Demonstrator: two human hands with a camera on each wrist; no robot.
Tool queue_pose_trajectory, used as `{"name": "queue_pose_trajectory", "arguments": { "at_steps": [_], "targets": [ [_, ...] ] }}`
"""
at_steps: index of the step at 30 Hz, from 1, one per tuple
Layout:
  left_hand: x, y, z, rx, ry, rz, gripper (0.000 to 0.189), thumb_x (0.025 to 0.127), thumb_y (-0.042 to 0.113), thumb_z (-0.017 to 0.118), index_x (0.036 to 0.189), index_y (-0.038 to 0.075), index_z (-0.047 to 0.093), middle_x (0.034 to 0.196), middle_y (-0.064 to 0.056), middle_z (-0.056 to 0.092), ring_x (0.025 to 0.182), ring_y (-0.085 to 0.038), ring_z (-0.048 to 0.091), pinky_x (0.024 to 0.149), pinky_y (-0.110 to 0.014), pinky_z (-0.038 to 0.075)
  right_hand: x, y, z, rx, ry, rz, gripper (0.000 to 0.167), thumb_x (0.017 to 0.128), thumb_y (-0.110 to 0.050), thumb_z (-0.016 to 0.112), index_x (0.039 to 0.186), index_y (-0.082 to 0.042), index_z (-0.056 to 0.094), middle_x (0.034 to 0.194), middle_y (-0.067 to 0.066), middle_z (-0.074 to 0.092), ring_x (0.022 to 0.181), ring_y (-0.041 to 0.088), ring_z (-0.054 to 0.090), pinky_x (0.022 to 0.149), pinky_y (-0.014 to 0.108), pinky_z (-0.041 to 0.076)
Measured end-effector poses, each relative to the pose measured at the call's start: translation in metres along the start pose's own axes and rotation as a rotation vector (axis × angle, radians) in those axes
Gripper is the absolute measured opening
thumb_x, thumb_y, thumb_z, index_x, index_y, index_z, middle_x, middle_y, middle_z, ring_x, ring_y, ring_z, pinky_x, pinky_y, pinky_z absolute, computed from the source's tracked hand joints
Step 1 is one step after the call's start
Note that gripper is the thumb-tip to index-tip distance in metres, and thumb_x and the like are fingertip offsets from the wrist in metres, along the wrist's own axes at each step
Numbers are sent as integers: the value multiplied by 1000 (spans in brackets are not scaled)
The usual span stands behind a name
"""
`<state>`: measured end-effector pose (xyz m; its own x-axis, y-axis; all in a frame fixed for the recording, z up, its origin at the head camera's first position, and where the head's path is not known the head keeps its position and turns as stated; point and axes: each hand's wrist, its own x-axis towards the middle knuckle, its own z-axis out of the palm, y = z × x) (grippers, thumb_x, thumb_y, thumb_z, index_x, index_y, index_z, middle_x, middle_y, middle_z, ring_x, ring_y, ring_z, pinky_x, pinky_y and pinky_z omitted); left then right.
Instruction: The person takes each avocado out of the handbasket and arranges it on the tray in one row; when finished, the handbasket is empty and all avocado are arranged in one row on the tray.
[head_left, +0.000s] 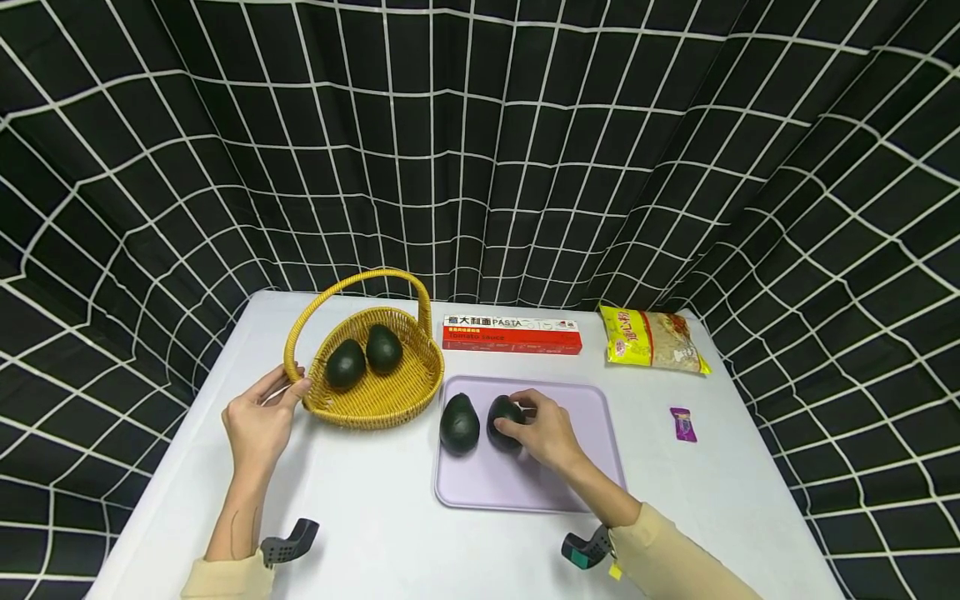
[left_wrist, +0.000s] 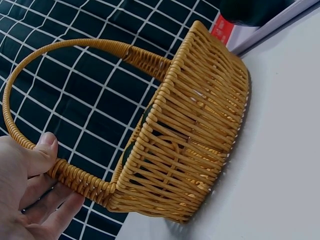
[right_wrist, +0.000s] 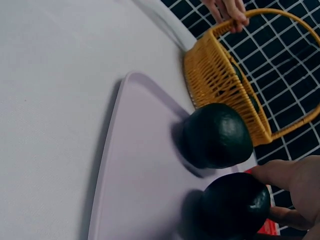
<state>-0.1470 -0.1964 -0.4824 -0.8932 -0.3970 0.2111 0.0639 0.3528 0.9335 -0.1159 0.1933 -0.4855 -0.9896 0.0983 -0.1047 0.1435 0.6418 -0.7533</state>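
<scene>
My left hand (head_left: 261,417) grips the left side of the yellow wicker basket's (head_left: 367,408) arched handle, thumb and fingers around it in the left wrist view. Two dark green avocados, one at the left (head_left: 346,364) and one at the right (head_left: 385,348), lie inside the basket. On the lilac tray (head_left: 517,492), my right hand (head_left: 546,429) pinches an avocado (right_wrist: 235,206) between thumb and fingers. Another avocado (head_left: 459,424) rests on the tray just left of it, its narrow end toward the back.
Behind the tray lies a red and white pasta box (head_left: 512,335). At the back right is a yellow bag (head_left: 652,340) with a see-through part. A small purple packet (head_left: 683,424) sits right of the tray. A black gridded cloth (head_left: 480,167) surrounds the white table (head_left: 375,517).
</scene>
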Motion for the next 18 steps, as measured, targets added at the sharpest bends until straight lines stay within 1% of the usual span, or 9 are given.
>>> {"name": "queue_pose_trajectory", "arguments": {
  "at_steps": [3,5,6,12,18],
  "targets": [
    [-1,2,1,0,1,-4,44,88,15,86,127,-1,73,114,-21,76,87,15,68,75,-5,56,0,0,0,-2,-5,-1,46,83,-22,88,123,-6,72,120,17,76,108,33,74,97,50,59],
    [0,1,0,-4,-7,-5,45,89,16,86,128,-1,72,114,-21,76,88,13,70,75,-5,56,-1,0,1,-5,-2,-4,46,83,-23,88,123,-6,72,118,16,76,107,32,74,95,49,59],
    [0,1,0,-1,-5,-7,45,89,16,86,128,-1,72,114,-21,76,87,14,69,75,-5,56,-1,1,1,-9,1,-4,46,83,-23,88,122,-6,72,117,16,76,106,32,73,94,49,59],
    [-2,4,0,20,-5,-14,44,89,17,86,128,2,73,116,-22,75,89,13,69,75,-5,56,-1,1,1,-27,21,2,45,83,-24,88,122,-5,72,119,15,76,105,30,74,94,49,60],
    [-2,4,0,39,-7,-22,45,89,19,86,129,4,73,117,-20,75,90,11,70,75,-4,55,-1,0,1,-14,9,1,45,83,-22,88,121,-6,72,122,16,75,106,31,74,94,48,60]
  ]
}}
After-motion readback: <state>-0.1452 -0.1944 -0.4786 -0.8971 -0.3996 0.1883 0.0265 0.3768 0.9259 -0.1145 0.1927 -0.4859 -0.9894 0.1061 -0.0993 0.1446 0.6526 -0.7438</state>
